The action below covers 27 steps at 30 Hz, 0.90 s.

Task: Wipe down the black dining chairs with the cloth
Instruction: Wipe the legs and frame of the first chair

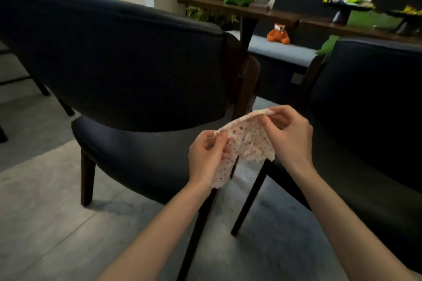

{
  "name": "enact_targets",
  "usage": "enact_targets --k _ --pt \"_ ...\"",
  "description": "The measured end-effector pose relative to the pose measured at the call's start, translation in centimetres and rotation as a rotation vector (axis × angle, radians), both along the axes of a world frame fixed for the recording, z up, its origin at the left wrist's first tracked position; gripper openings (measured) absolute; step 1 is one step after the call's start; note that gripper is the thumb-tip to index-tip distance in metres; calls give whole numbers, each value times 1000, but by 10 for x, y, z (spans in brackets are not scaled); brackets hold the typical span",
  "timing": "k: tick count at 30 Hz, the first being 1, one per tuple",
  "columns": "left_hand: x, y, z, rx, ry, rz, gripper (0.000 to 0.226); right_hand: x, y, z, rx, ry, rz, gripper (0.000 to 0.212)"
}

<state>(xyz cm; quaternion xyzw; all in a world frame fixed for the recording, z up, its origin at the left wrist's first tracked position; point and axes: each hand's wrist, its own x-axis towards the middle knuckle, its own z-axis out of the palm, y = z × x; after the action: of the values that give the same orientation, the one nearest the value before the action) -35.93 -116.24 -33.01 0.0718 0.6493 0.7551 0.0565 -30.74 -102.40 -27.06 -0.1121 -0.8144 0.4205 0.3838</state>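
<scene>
Both bare forearms rise from the bottom edge and converge near the middle of the view. The left hand has its fingers curled and pinches 1 end of the cloth's top edge between thumb and fingertips. The right hand, at 1 o'clock from the left one, shows its back to the camera with the wrist bent and pinches the other end of that edge, held a little higher.

The cloth is pale with pink speckles. Its top edge is pulled taut between the 2 hands and the rest hangs loosely below, held in the air over the gap between 2 black chairs.

At 10 o'clock from the hands stands the left chair, with a curved padded back, black seat and dark legs. At 3 o'clock is the right chair, partly cut off by the frame. Both stand on a grey floor.

Further off at 12 o'clock, an orange plush toy sits on a grey bench beneath a wooden table.
</scene>
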Motion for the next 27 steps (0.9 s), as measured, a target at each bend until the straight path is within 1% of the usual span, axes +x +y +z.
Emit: enact_targets --k 2,4,5,7,9,12,16,19,21,22,25,27 --pt "-1 4 5 83 -73 -28 22 -3 -6 11 63 132 -11 15" --pt "-2 7 12 147 -150 -33 29 -9 -10 22 137 209 17 19" --pt "-4 9 16 180 -184 -35 30 -15 -11 26 178 221 39 23" --pt "-7 13 23 236 -237 -29 23 -30 -10 33 265 203 65 35" --pt "-10 17 28 246 -249 -10 18 -47 -10 35 345 185 66 47" --pt "-15 23 28 250 -246 12 16 -66 -10 32 403 196 84 57" --pt "-23 29 21 241 -195 20 15 -77 -5 16 305 167 228 61" --pt "-27 27 18 199 -145 38 10 -82 -1 1 312 162 210 62" --pt "-28 22 9 142 -139 26 10 -81 -3 -15 297 129 203 67" --pt "-28 18 2 112 -146 8 11 -78 -5 -27 270 106 228 71" --pt "-24 3 -26 23 -177 -45 21 -65 -16 -66 108 25 343 82" --pt "-21 -5 -36 -12 -159 -61 24 -61 -22 -79 71 11 346 82"
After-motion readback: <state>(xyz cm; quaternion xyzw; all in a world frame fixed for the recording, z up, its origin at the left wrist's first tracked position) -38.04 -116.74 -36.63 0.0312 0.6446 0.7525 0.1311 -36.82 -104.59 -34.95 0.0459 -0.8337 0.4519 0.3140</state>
